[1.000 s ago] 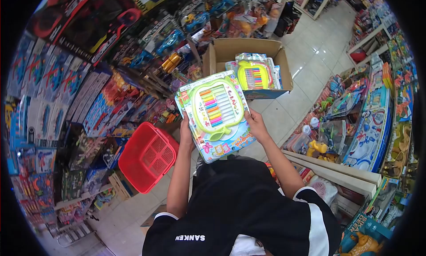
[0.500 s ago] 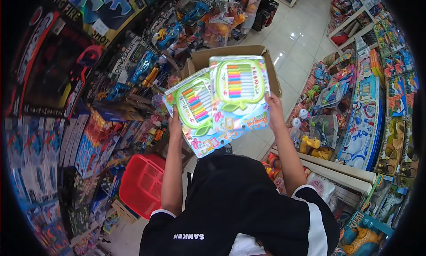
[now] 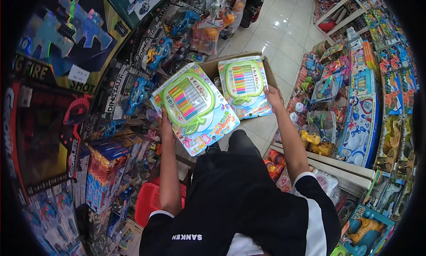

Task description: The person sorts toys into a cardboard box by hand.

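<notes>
My left hand (image 3: pixel 165 124) grips the left edge of a packaged toy abacus (image 3: pixel 208 116) with a green apple-shaped frame and rows of coloured beads. A second, matching toy abacus package (image 3: pixel 253 106) is held at its right edge by my right hand (image 3: pixel 274 99). Both packages are tilted, and the left one overlaps the lower left part of the right one. Behind and below them is an open cardboard box (image 3: pixel 271 74), mostly hidden by the packages.
A red plastic basket (image 3: pixel 148 203) stands at lower left, partly behind my left arm. Toy packages (image 3: pixel 104 176) crowd the left side. On the right are a low shelf edge (image 3: pixel 328 163) and more packaged toys (image 3: pixel 357 132). Tiled floor (image 3: pixel 284 23) runs away ahead.
The two packages have slid apart. The left one has moved left and now lies over the right one, which was on top before. My view has shifted, and less of the basket shows.
</notes>
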{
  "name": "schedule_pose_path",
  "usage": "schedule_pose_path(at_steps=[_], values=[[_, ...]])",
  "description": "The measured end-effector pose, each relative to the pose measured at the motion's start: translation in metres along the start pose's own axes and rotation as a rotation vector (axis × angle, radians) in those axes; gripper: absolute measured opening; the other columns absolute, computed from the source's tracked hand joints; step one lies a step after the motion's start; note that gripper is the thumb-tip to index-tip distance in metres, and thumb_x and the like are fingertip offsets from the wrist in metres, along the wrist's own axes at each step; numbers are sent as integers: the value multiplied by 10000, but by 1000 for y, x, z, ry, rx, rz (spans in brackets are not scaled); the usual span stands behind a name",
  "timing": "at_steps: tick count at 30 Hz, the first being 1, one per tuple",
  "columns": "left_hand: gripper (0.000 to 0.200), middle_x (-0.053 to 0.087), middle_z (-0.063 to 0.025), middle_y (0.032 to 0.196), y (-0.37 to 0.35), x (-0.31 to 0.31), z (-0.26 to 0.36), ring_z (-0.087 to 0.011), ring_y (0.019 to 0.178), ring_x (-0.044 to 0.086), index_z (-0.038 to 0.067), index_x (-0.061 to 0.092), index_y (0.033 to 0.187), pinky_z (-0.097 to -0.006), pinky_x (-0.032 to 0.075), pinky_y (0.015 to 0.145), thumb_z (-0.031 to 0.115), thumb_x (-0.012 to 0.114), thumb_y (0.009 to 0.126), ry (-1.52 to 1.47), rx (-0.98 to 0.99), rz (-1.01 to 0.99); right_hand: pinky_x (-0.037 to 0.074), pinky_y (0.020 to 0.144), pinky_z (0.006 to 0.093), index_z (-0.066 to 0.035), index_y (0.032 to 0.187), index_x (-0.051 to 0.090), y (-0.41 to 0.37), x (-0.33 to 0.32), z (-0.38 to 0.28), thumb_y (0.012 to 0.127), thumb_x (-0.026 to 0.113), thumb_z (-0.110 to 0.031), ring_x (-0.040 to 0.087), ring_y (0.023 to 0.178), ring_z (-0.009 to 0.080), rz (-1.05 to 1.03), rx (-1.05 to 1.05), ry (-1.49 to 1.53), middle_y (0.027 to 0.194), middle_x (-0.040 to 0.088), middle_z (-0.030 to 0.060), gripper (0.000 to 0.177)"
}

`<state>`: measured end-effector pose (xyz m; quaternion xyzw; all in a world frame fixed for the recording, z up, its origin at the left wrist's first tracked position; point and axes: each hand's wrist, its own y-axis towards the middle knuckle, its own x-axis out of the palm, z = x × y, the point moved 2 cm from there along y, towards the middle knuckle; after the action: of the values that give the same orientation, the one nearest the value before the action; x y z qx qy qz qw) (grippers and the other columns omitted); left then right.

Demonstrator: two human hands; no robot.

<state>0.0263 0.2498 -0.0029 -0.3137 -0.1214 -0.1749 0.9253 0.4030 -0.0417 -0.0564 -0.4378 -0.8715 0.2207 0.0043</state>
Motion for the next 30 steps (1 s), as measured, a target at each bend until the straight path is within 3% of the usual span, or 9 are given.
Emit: schedule_pose_path(at_steps=[7,9,12,15,17,19,23,26,30], values=[[628,582,-113,1259,25,31,-3,-187,1103,590,-19,471,1358,-319,500,887,472,544,973,62,-38,11,485,606,300,-15,980,711,54,12,87,940,617,-271,595,633,100,167,77,-633,754,677,52,275],[642,580,-116,1257,28,47,-7,-184,1094,592,-26,484,1338,-313,505,876,491,552,964,105,-35,6,525,632,380,-13,925,718,46,21,70,902,638,-304,661,625,212,229,49,-699,743,694,110,303],[628,604,-89,1223,46,61,-29,-164,1078,589,-9,521,1312,-302,481,887,513,540,964,139,-54,-86,520,792,494,-15,983,702,19,34,14,881,641,-327,666,881,396,251,160,-902,920,696,214,334],[621,624,-61,1186,40,99,-36,-137,1046,585,3,548,1288,-292,457,882,533,526,965,164,71,-181,478,923,482,-14,1090,676,13,32,3,877,627,-394,612,1066,389,334,-43,-911,1096,659,244,438],[618,639,-58,1140,49,115,-54,-129,999,594,-5,564,1261,-287,465,856,537,518,968,250,5,-212,451,954,441,11,1113,645,28,28,6,916,574,-448,598,1072,374,304,-97,-870,1145,626,254,504],[636,666,-68,1072,62,125,-76,-131,951,611,-24,591,1223,-283,475,833,552,509,966,329,-114,-265,439,956,403,10,1183,619,44,27,25,945,523,-491,610,1065,338,53,115,-193,1184,621,245,563],[585,672,-84,1050,78,147,-112,-149,939,618,-38,584,1200,-308,477,822,501,480,997,317,-51,-293,441,954,352,61,1282,531,-6,57,-60,934,543,-528,608,1087,253,-37,228,1,1131,656,230,684],[473,671,-203,1023,104,147,-127,-291,967,650,-16,554,1154,-384,474,829,426,471,1012,626,310,-236,470,938,401,101,1281,496,6,58,-48,890,623,-507,630,1075,349,-29,-13,-327,1139,636,292,734],[419,596,-297,1165,123,142,-149,-477,1086,563,-21,465,1216,-523,467,839,345,443,1012,1050,205,-198,489,909,462,115,1267,482,28,61,-4,882,650,-463,617,1062,445,86,-146,-559,1088,627,343,715]])
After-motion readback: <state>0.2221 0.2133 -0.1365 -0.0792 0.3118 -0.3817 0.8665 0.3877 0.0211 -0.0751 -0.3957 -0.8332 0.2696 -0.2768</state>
